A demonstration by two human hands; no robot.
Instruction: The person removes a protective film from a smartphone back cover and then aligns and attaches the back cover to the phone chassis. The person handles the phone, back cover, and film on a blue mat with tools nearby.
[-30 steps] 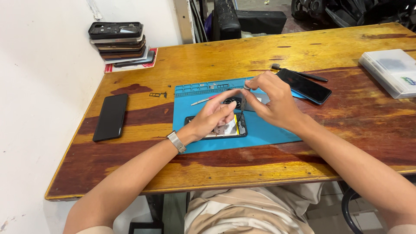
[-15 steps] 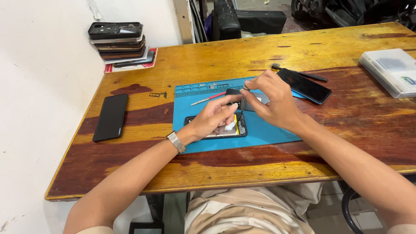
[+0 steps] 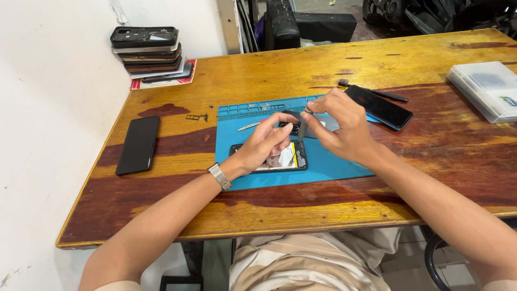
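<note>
An opened black phone (image 3: 288, 158) with its insides showing lies on a blue work mat (image 3: 328, 164) in the middle of the wooden table. My left hand (image 3: 264, 146), with a watch on the wrist, rests on the phone and pinches a small dark part at its top end. My right hand (image 3: 342, 126) is just right of it and holds a thin metal tool (image 3: 302, 126), tip pointed down at the phone's upper end. The part under my fingers is partly hidden.
A black phone (image 3: 138, 144) lies face down at the left. Another dark phone (image 3: 378, 106) and a pen-like tool (image 3: 374, 91) sit right of the mat. A stack of phone housings (image 3: 148, 51) stands at the back left, a white box (image 3: 484, 89) at the right. Tweezers (image 3: 249, 126) lie on the mat.
My right hand has lifted slightly and turned the tool more upright over the phone's top. My left hand's fingers have shifted up onto the small dark part.
</note>
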